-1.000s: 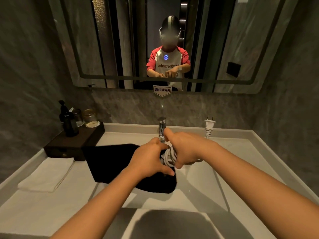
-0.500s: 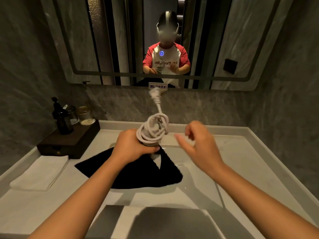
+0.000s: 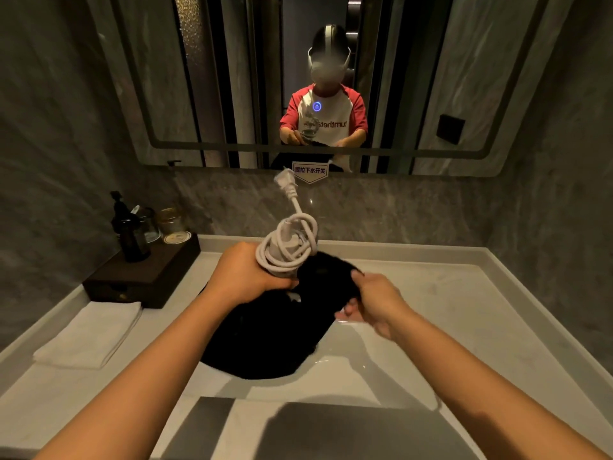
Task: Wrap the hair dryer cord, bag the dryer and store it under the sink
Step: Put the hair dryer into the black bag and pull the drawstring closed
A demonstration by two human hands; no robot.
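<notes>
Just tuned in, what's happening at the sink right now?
A person stands at a bathroom sink. The left hand holds the hair dryer with its white cord coiled around it, plug sticking up. The right hand grips the edge of the black bag lying over the basin. The dryer is not bagged yet.

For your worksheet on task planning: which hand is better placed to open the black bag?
The right hand: it already pinches the black bag at its edge, while the left hand is occupied gripping the cord-wrapped hair dryer.
</notes>
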